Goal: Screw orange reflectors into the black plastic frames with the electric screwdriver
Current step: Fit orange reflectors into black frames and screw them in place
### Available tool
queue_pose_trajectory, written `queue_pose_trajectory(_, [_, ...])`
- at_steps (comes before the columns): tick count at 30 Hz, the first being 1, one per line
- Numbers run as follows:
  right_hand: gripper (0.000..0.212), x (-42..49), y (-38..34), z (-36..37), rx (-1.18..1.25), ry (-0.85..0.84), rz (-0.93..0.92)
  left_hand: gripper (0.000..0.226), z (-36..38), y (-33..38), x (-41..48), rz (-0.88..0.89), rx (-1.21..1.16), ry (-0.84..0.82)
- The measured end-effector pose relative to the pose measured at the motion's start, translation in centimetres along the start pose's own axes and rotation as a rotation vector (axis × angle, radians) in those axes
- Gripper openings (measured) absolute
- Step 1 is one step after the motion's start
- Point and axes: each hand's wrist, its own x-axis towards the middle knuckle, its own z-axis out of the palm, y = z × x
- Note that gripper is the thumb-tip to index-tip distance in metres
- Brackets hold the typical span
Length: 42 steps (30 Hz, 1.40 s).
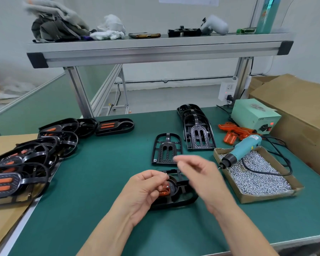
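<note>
The left hand (146, 193) hovers over a black frame (181, 197) lying on the green table (92, 191) close to the person. Its thumb and forefinger pinch what looks like a small screw (166, 174), and its lower fingers curl onto the orange reflector (164, 191) seated in that frame. The right hand (198, 174) is above the frame's far end and blurred, with its fingers loosely bent; I cannot tell whether it holds anything. The electric screwdriver (242, 150) lies unheld to the right, across a cardboard tray of screws (257, 176). A spare frame (166, 149) sits just beyond the hands, with loose reflectors (235, 132) behind the tray.
</note>
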Motion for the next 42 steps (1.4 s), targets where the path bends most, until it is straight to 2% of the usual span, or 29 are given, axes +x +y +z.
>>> queue_pose_trajectory(2, [0.010, 1.7, 0.5, -2.8, -0.064, 0.242, -0.023, 0.009, -0.5, 0.0, -0.1, 0.023, 0.012, 0.015])
queue_pose_trajectory(4, [0.019, 3.5, 1.1, -6.2, -0.162, 0.459, 0.009, 0.007, -1.1, 0.1, -0.1, 0.033, -0.016, 0.022])
queue_pose_trajectory(6, [0.032, 4.8, 2.0, -9.1, -0.266, 0.588, 0.065, 0.007, -1.6, 0.2, -0.1, 0.039, -0.034, 0.023])
queue_pose_trajectory(8, [0.043, 5.8, 2.8, -10.9, -0.293, 0.635, 0.148, 0.009, -1.6, 0.1, 0.0, 0.045, -0.032, 0.020])
queue_pose_trajectory(11, [0.057, 7.0, 3.6, -12.3, -0.217, 0.634, 0.297, 0.010, -1.4, 0.0, 0.0, 0.046, -0.026, 0.012])
queue_pose_trajectory(13, [0.052, 7.6, 3.8, -12.8, -0.177, 0.616, 0.359, 0.010, -1.3, 0.0, 0.0, 0.045, -0.030, 0.006])
queue_pose_trajectory(16, [0.054, 8.5, 4.2, -13.2, -0.110, 0.625, 0.396, 0.011, -1.3, 0.1, -0.1, 0.042, -0.029, 0.008])
queue_pose_trajectory(20, [0.078, 9.5, 4.2, -13.0, -0.058, 0.633, 0.413, 0.008, -1.2, 0.0, -0.2, 0.045, -0.034, 0.024])
queue_pose_trajectory(23, [0.082, 9.8, 4.5, -12.7, 0.025, 0.651, 0.427, 0.008, -1.1, 0.0, -0.3, 0.044, -0.031, 0.023])
queue_pose_trajectory(28, [0.066, 9.6, 4.7, -12.1, 0.222, 0.712, 0.423, 0.009, -0.9, 0.3, -0.4, 0.046, -0.022, 0.021])
queue_pose_trajectory(32, [0.058, 9.0, 2.9, -10.8, 0.422, 0.720, 0.286, 0.009, -1.1, 0.3, -0.6, 0.045, -0.033, 0.020])
queue_pose_trajectory(36, [0.033, 7.7, -0.1, -8.3, 0.660, 0.641, 0.155, 0.008, -1.0, 0.1, -0.7, 0.042, -0.026, 0.015])
queue_pose_trajectory(39, [0.022, 6.8, -2.3, -5.9, 0.818, 0.576, 0.094, 0.009, -0.7, -0.2, -0.7, 0.047, -0.019, 0.006])
queue_pose_trajectory(42, [0.015, 6.1, -4.0, -3.7, 0.869, 0.469, 0.050, 0.009, -0.5, -0.3, -0.9, 0.049, -0.011, -0.011])
